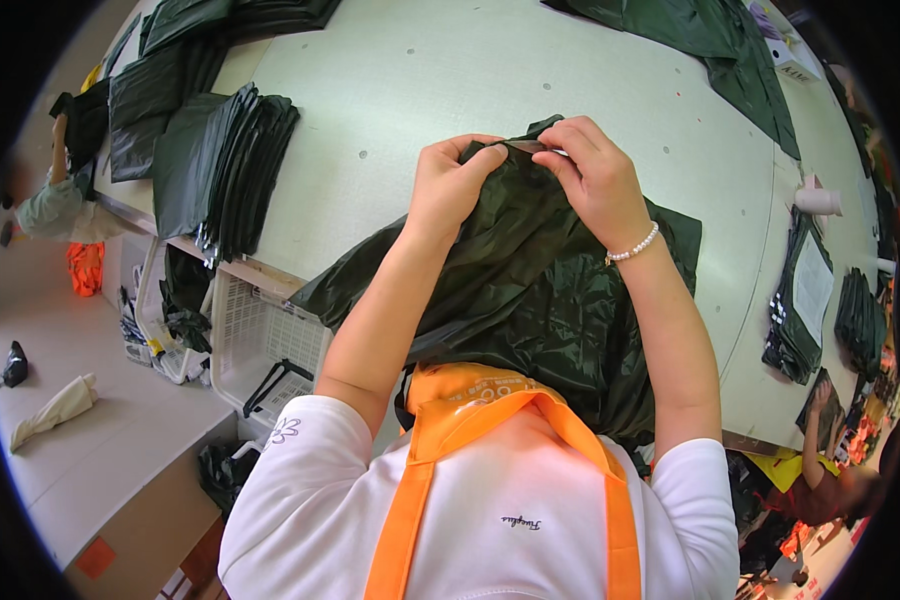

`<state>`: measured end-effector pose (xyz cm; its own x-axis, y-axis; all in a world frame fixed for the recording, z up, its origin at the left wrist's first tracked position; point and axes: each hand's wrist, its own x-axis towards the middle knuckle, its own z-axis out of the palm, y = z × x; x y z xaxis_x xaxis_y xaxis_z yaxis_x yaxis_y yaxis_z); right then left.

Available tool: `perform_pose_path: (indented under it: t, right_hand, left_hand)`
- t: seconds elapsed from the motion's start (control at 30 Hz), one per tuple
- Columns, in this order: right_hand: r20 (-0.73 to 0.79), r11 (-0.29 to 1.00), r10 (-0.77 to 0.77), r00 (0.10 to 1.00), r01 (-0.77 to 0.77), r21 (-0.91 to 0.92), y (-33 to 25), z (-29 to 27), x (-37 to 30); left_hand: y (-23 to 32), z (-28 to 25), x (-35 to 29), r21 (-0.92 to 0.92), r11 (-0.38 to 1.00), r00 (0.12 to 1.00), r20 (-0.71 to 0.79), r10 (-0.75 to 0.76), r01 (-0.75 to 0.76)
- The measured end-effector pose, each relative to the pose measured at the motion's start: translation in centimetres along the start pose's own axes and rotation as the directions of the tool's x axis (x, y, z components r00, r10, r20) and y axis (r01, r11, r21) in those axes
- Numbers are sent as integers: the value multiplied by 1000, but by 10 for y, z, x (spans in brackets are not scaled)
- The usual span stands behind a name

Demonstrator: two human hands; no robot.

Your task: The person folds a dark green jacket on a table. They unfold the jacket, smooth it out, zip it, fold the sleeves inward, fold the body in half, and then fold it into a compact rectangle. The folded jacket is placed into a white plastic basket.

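A glossy dark green cloth piece (535, 260), perhaps a garment, lies bunched across the table edge and hangs down against my front. Its far end is gathered up between my two hands. My left hand (450, 180) pinches the cloth between thumb and fingers. Opposite it, my right hand (598, 175), with a beaded bracelet at the wrist, is closed on the same gathered end. Between the fingertips shows a slim greyish strip (525, 146), too small to name. Folds hide the rest of the cloth's shape.
Folded dark green cloth stacks (235, 170) stand at the left of the pale table (410, 90). More dark cloth (690, 40) lies far right, near a white cone (818, 202) and bundles (800, 300). A white plastic basket (270, 335) is below the left edge. Other people work at both sides.
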<state>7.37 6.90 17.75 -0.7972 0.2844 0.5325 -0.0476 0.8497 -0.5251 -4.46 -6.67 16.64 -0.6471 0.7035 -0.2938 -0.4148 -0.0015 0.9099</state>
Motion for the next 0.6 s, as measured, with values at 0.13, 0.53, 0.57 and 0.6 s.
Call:
perform_pose_path:
  t: [0.13,0.53,0.57,0.6]
  right_hand:
    - [-10,978,181,983,-179,111,-8,-1,-5]
    - [-293,908,402,867,-337,251,-38,55,-14]
    - [-298,905,409,862,-344,249,-38,55,-16]
    - [-300,902,415,859,-344,261,-39,55,-18]
  left_hand:
    - [2,1,0,-62,998,1000,-13,5,-6]
    - [-10,13,-3,-227,961,979,-167,120,-157]
    - [-15,15,-4,-237,955,975,-176,138,-178]
    - [-16,18,-6,-247,952,973,-184,139,-183]
